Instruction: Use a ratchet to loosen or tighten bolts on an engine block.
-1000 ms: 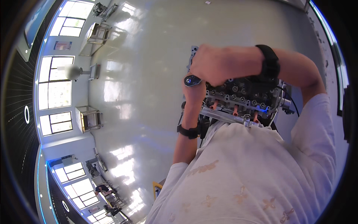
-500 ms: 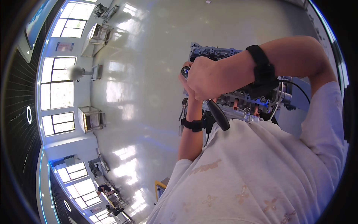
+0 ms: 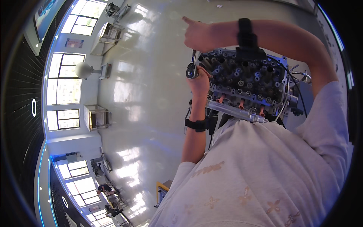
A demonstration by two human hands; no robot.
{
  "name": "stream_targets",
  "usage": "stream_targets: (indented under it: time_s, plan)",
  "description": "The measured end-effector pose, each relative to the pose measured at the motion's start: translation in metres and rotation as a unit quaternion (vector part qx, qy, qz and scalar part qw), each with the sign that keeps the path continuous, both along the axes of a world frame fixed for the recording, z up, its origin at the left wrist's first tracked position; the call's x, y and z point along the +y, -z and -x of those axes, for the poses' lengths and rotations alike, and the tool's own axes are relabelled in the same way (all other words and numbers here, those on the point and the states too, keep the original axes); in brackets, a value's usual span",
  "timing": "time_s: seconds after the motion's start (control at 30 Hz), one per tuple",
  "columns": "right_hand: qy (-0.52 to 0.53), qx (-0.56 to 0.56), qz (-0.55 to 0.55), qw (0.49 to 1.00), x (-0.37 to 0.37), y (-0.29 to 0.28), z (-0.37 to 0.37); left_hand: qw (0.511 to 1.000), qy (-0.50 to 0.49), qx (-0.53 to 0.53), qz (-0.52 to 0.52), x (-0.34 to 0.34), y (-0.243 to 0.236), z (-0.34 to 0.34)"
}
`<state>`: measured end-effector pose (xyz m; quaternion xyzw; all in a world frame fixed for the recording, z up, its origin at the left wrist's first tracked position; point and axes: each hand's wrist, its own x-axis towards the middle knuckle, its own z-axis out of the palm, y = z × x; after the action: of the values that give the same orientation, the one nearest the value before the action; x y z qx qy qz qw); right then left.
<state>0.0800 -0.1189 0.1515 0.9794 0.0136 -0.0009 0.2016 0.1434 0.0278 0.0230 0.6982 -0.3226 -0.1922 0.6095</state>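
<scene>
A ratchet wrench [image 3: 192,71] sits at the left end of an engine's cylinder head [image 3: 242,77], its round head toward me and its handle pointing away. My left hand [image 3: 199,84] is closed around the ratchet's head end, with its fingers partly hidden behind the tool. Farther off, my right hand [image 3: 198,36] is closed on the handle, most of which it hides, and one digit sticks out to the left. The cylinder head shows rows of bolts and dark round holes. Along its near side lie a silver tube [image 3: 236,109] and several orange-red plugs [image 3: 241,103].
A black cable [image 3: 297,85] runs from my right wristband past the engine's right side. Close to my body is a yellow-edged object [image 3: 162,189]. Along the far-left wall stand work tables [image 3: 96,117] and a white globe-like object [image 3: 84,70]. A person [image 3: 105,189] is at the lower left.
The ratchet handle has swung from pointing toward me to pointing away. My right hand has moved away from me with it, uncovering the cylinder head. My left hand stays near the ratchet head.
</scene>
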Motion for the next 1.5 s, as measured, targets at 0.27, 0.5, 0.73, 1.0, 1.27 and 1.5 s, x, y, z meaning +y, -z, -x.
stream_targets:
  time_s: [0.27, 0.5, 0.73, 1.0, 1.27, 1.5]
  plan:
    - [0.048, 0.157, -0.211, 0.964, 0.098, -0.011, 0.083, 0.999, 0.031, -0.029, 0.031, -0.005, -0.004, -0.002]
    - [0.046, 0.191, -0.17, 0.966, 0.035, -0.015, 0.008, 0.993, 0.01, -0.101, -0.058, -0.001, 0.014, -0.003]
    - [-0.019, -0.099, 0.028, 0.995, -0.002, 0.01, -0.022, 0.998, 0.043, -0.01, -0.04, -0.003, 0.007, 0.0]
    - [-0.021, 0.137, -0.188, 0.972, 0.052, 0.004, 0.045, 0.971, 0.064, 0.16, 0.162, -0.001, 0.03, -0.028]
    - [0.116, 0.259, -0.116, 0.952, 0.017, -0.019, -0.008, 0.98, 0.035, -0.057, -0.19, -0.009, 0.003, 0.005]
    - [-0.121, -0.001, 0.002, 0.993, -0.002, -0.003, -0.007, 0.997, 0.003, -0.009, -0.073, -0.001, 0.002, 0.004]
